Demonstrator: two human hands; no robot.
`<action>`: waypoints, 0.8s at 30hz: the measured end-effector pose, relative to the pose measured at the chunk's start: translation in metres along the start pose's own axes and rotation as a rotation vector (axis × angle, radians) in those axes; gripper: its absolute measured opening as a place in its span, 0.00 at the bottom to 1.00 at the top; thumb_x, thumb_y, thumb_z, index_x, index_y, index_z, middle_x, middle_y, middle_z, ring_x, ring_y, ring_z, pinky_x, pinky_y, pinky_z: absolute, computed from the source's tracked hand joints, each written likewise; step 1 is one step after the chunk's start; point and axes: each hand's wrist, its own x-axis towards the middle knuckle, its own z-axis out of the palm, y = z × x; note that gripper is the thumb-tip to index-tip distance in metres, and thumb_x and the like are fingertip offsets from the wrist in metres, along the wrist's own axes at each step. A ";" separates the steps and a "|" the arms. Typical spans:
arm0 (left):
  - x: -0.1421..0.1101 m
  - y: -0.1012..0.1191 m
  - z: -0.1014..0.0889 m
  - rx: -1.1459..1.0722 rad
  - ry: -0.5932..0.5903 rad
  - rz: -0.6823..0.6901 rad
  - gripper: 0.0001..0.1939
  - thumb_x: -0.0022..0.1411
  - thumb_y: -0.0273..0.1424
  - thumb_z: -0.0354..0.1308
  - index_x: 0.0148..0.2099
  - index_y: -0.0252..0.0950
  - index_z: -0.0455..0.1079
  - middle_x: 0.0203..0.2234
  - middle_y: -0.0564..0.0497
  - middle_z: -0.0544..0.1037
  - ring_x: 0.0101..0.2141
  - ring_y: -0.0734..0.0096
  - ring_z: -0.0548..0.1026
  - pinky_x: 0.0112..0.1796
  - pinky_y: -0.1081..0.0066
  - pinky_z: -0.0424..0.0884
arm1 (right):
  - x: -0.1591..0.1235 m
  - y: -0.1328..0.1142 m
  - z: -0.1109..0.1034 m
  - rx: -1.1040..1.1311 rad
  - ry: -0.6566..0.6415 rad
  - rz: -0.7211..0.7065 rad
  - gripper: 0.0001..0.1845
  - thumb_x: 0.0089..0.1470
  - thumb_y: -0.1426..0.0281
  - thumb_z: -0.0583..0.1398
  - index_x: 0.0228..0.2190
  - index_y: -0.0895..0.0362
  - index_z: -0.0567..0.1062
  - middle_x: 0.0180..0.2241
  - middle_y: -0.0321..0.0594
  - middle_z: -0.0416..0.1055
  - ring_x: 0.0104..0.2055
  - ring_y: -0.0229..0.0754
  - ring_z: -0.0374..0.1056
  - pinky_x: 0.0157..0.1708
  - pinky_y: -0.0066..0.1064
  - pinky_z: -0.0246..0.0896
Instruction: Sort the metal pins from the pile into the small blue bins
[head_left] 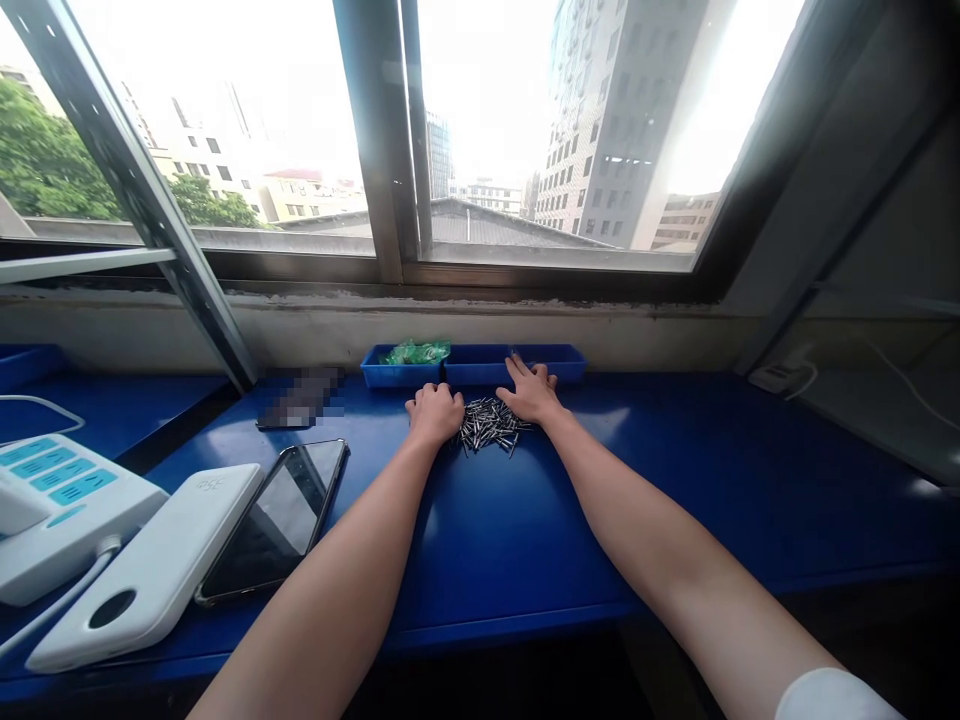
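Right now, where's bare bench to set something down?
Right of the right hand, a broad stretch of bench is bare. A smaller patch lies between the arms, nearer than the metal pile. Crowded: left, with phone, power bank, power strip; at the back, bins.

The metal pieces (489, 425) mid-frame are too small to name; left of centre, a dark object (298, 397) is pixelated (unidentifiable).

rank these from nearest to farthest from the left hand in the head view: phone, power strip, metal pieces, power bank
1. Metal pieces: piled right beside the left hand, on its right.
2. Phone: to the hand's left, on the near part of the table.
3. Power bank: just left of the phone.
4. Power strip: farthest left.
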 end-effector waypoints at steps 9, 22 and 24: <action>0.000 0.000 0.001 0.004 -0.012 0.034 0.22 0.62 0.40 0.41 0.48 0.37 0.70 0.50 0.37 0.69 0.53 0.47 0.63 0.50 0.50 0.58 | 0.000 0.003 0.005 0.052 0.036 -0.041 0.39 0.52 0.52 0.52 0.63 0.50 0.51 0.66 0.36 0.41 0.60 0.59 0.44 0.56 0.52 0.44; -0.003 0.004 -0.002 -0.076 0.084 0.248 0.12 0.57 0.35 0.51 0.34 0.43 0.77 0.42 0.48 0.74 0.47 0.56 0.69 0.46 0.58 0.61 | -0.001 0.013 0.016 0.255 0.291 -0.205 0.11 0.51 0.72 0.55 0.31 0.57 0.78 0.35 0.41 0.74 0.42 0.45 0.63 0.47 0.36 0.59; -0.002 0.004 -0.001 -0.065 0.055 0.249 0.12 0.56 0.35 0.52 0.33 0.43 0.77 0.42 0.48 0.74 0.46 0.56 0.69 0.46 0.58 0.61 | -0.002 0.013 0.017 0.271 0.233 -0.200 0.11 0.51 0.71 0.56 0.32 0.56 0.78 0.36 0.39 0.75 0.42 0.44 0.65 0.47 0.35 0.59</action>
